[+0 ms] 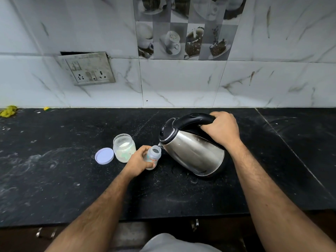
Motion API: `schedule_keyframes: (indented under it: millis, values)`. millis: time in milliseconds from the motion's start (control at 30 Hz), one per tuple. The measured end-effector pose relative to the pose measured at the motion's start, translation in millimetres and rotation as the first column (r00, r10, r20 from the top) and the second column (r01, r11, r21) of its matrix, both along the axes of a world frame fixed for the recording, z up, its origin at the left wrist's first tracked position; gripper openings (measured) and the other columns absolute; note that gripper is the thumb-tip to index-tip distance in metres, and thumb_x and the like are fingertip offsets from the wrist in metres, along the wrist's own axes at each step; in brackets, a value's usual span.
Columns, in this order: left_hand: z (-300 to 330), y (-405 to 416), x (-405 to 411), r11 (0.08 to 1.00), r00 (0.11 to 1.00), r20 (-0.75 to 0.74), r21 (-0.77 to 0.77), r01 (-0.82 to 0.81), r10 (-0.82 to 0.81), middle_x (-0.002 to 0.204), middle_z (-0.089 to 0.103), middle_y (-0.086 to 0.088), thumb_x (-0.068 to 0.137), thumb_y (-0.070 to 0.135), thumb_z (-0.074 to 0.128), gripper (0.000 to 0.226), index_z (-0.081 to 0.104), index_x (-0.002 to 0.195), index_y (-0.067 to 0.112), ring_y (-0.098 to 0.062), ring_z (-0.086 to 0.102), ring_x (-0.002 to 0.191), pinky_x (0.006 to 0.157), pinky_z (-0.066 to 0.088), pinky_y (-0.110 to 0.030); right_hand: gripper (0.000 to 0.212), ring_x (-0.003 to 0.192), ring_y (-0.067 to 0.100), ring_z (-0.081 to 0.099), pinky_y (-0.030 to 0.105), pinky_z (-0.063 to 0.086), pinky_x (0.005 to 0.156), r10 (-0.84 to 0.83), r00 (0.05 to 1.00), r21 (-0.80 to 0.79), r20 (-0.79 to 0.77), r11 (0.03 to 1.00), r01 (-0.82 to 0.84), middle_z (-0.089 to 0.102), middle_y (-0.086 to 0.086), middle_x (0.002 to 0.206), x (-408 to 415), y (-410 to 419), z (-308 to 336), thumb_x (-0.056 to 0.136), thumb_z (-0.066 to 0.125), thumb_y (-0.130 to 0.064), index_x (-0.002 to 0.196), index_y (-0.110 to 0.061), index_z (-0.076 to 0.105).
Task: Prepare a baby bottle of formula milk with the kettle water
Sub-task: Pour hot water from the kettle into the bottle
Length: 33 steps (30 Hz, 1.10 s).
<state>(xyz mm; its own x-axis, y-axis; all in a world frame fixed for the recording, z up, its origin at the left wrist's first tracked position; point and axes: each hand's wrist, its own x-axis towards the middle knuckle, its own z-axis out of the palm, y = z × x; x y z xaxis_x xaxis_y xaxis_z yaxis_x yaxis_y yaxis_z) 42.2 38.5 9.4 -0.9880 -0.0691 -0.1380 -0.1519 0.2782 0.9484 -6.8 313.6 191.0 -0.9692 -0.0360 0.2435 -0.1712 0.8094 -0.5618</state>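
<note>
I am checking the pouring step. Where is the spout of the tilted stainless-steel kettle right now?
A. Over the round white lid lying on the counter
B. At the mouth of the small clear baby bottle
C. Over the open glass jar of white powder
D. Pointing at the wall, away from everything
B: the stainless-steel kettle, tilted by the right hand, has its spout at the open mouth of the small clear baby bottle, which the left hand holds.

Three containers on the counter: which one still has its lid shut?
The kettle: black lid down, tilted by the right hand. The powder jar and baby bottle are both open-topped.
</note>
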Motion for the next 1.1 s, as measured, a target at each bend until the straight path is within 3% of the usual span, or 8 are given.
schedule_keyframes:
  millis: [100, 500, 733, 1100]
  values:
    - [-2.4, 0.4, -1.4, 1.000, 1.000, 0.002, 0.007, 0.001, -0.001, 0.113, 0.071, -0.001, 0.063, -0.008, 0.081, 0.061, 0.059, 0.110, 0.024, -0.022, 0.065, 0.112, 0.104, 0.048, -0.044, 0.016, 0.059, 0.013, 0.054, 0.027, 0.035, 0.055, 0.000, 1.000, 0.016, 0.002, 1.000, 0.000, 0.056, -0.007, 0.054, 0.4, -0.6, 2.0, 0.068, 0.071, -0.029, 0.061, -0.023, 0.058]
    - [-4.6, 6.5, -1.5, 0.999, 1.000, -0.003, 0.048, 0.000, 0.000, 0.111, 0.071, 0.002, 0.066, -0.012, 0.080, 0.059, 0.058, 0.108, 0.024, -0.014, 0.065, 0.106, 0.100, 0.049, -0.036, 0.012, 0.067, 0.017, 0.060, 0.028, 0.043, 0.058, 0.025, 1.000, 0.088, -0.001, 0.996, -0.025, 0.062, -0.008, 0.061, 0.7, -1.1, 7.7, 0.068, 0.071, -0.031, 0.075, -0.022, 0.068]
    - [-2.8, 8.3, 0.1, 0.999, 1.000, -0.009, 0.050, -0.002, 0.002, 0.109, 0.070, 0.004, 0.067, -0.013, 0.078, 0.058, 0.058, 0.109, 0.022, -0.011, 0.065, 0.103, 0.095, 0.049, -0.026, 0.010, 0.067, 0.018, 0.059, 0.027, 0.040, 0.057, 0.034, 0.999, 0.098, 0.007, 0.995, -0.035, 0.061, -0.008, 0.060, 1.5, -2.5, 12.2, 0.068, 0.071, -0.030, 0.071, -0.024, 0.065]
    - [-6.3, 9.1, -1.5, 0.997, 1.000, -0.011, 0.071, 0.009, -0.008, 0.109, 0.071, 0.001, 0.065, -0.013, 0.078, 0.060, 0.057, 0.108, 0.024, -0.012, 0.066, 0.104, 0.094, 0.049, -0.026, 0.014, 0.066, 0.018, 0.058, 0.026, 0.037, 0.057, 0.030, 1.000, 0.126, -0.004, 0.992, -0.029, 0.060, -0.008, 0.059, 4.9, -7.1, 19.9, 0.067, 0.071, -0.030, 0.063, -0.024, 0.059]
